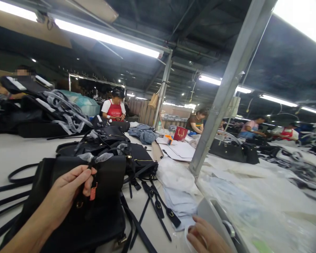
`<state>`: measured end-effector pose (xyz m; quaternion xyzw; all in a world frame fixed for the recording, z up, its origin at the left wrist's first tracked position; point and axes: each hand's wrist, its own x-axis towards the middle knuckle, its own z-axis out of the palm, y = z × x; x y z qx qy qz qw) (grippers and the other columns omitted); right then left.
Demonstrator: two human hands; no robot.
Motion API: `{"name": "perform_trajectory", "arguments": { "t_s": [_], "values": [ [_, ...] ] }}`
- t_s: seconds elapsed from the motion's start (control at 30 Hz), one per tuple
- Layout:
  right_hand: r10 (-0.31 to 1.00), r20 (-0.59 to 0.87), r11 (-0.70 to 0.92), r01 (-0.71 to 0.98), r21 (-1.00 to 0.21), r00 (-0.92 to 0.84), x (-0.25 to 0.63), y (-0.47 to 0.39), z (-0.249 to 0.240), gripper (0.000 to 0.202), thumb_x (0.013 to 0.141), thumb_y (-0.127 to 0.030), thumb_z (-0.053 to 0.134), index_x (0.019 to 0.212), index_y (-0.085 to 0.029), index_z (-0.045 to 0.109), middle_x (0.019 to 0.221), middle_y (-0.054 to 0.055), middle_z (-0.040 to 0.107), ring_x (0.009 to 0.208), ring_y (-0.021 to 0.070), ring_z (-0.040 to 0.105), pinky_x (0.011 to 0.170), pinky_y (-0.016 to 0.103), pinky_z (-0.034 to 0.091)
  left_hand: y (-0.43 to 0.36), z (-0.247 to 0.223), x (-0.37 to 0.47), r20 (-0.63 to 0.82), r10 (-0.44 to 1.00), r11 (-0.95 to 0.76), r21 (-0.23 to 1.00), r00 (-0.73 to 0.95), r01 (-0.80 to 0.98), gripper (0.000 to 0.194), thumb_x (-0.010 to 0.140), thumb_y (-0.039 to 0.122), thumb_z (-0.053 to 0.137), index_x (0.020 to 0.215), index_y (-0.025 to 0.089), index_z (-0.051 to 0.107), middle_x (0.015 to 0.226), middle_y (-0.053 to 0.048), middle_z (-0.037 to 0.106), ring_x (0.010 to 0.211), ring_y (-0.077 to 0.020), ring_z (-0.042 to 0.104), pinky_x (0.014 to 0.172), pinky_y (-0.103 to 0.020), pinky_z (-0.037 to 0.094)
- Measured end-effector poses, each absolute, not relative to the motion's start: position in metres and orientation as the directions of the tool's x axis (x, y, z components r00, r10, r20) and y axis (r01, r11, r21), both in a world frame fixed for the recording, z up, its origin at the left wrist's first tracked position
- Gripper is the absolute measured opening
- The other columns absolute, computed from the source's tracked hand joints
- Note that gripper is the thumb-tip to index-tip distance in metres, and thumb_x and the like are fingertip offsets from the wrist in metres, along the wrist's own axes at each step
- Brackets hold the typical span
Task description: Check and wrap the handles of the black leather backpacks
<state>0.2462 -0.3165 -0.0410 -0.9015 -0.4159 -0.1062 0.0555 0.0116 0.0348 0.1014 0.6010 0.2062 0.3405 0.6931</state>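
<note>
In the lower left of the frame, a black bag lies on the pale desk, its flap facing up. The left hand reaches over it, its fingers clenched in a pinch on a narrow dark strap at the flap; a coral-coloured tag hangs just below them. Clear plastic wrap sits along the flap's top edge.

At the bottom, right of centre, the right hand is at a round white container, fingers loosely curled; whether they grasp it, I cannot tell. A grey bin stands just beside this hand.

Between the hands lie loose black straps with buckles and a stack of pale sheets. More black bags are heaped behind the first one. In the middle left, a person in a red apron stands beyond the heap.
</note>
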Motion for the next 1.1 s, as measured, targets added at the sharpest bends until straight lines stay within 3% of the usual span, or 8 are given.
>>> {"name": "perform_trajectory", "arguments": {
  "t_s": [0.13,0.3,0.4,0.53,0.7,0.87,0.97,1.1],
  "values": [
    [0.645,0.242,-0.741,0.671,-0.034,0.725,0.268,-0.263,-0.02,0.031,0.092,-0.024,0.047,0.118,-0.022,0.065,0.136,0.014,0.058,0.122,0.0272,0.056,0.098,0.038,0.047,0.037,0.096,0.011,0.121,0.719,0.056,0.972,0.685,-0.23,0.04,0.063,0.052,0.077,0.08,0.019,0.063,0.049,0.007,0.051,0.046,-0.011,0.052,0.045,-0.019,0.04],
    [0.611,0.178,-0.781,0.624,-0.024,0.771,0.301,-0.223,-0.027,0.021,0.079,-0.005,0.053,0.077,-0.015,0.072,0.102,0.019,0.069,0.094,0.0311,0.066,0.078,0.038,0.049,0.038,0.091,0.009,0.134,0.695,0.049,0.971,0.706,-0.233,0.041,0.069,0.056,0.073,0.083,0.02,0.061,0.051,0.007,0.05,0.047,-0.0115,0.053,0.044,-0.019,0.039],
    [0.613,0.184,-0.768,0.634,-0.091,0.768,0.306,-0.225,-0.031,0.023,0.077,-0.003,0.052,0.072,-0.016,0.07,0.09,0.014,0.07,0.088,0.0281,0.065,0.076,0.036,0.045,0.037,0.091,0.007,0.145,0.696,0.041,0.97,0.703,-0.24,0.043,0.069,0.058,0.072,0.082,0.019,0.061,0.05,0.007,0.049,0.046,-0.0096,0.048,0.043,-0.018,0.037],
    [0.608,0.202,-0.707,0.639,-0.302,0.768,0.313,-0.239,-0.02,0.01,0.075,-0.019,0.058,0.068,-0.02,0.065,0.079,0.005,0.067,0.081,0.024,0.061,0.072,0.032,0.041,0.037,0.092,0.006,0.111,0.67,0.101,0.966,0.734,-0.238,0.043,0.068,0.058,0.073,0.085,0.02,0.06,0.053,0.007,0.052,0.046,-0.0116,0.051,0.04,-0.019,0.036],
    [0.579,0.237,-0.533,0.582,-0.614,0.78,0.324,-0.247,0.009,0.036,0.08,-0.047,0.049,0.054,-0.022,0.05,0.053,-0.001,0.054,0.06,0.0186,0.057,0.061,0.029,0.044,0.039,0.094,0.004,0.081,0.617,0.187,0.951,0.783,-0.246,0.04,0.069,0.051,0.077,0.086,0.02,0.057,0.059,0.004,0.062,0.052,-0.0117,0.055,0.051,-0.021,0.044],
    [0.496,0.353,-0.31,0.541,-0.782,0.794,0.288,-0.224,0.046,0.047,0.089,-0.058,0.036,0.08,-0.019,0.061,0.081,0.006,0.072,0.076,0.0213,0.067,0.068,0.029,0.054,0.035,0.101,-0.008,-0.081,0.504,0.348,0.93,0.86,-0.117,0.04,0.074,0.048,0.075,0.081,0.02,0.048,0.072,-0.006,0.071,0.06,-0.0161,0.063,0.054,-0.024,0.047],
    [0.464,0.599,-0.124,0.718,-0.685,0.652,0.234,-0.187,0.061,0.032,0.088,-0.05,0.052,0.079,-0.022,0.066,0.115,0.008,0.071,0.103,0.0258,0.067,0.086,0.03,0.054,0.029,0.107,-0.014,-0.112,0.413,0.43,0.899,0.904,-0.086,0.041,0.073,0.046,0.077,0.085,0.02,0.047,0.088,-0.013,0.074,0.073,-0.022,0.069,0.063,-0.031,0.051],
    [0.377,0.919,0.189,0.981,0.046,-0.116,0.158,-0.123,0.057,0.019,0.089,-0.025,0.052,0.073,-0.025,0.062,0.107,0.005,0.075,0.099,0.022,0.07,0.087,0.03,0.057,0.031,0.107,-0.018,-0.063,0.242,0.514,0.854,0.968,-0.073,0.037,0.072,0.044,0.077,0.079,0.018,0.052,0.083,-0.007,0.07,0.075,-0.0217,0.068,0.068,-0.035,0.053]
  ]
}}
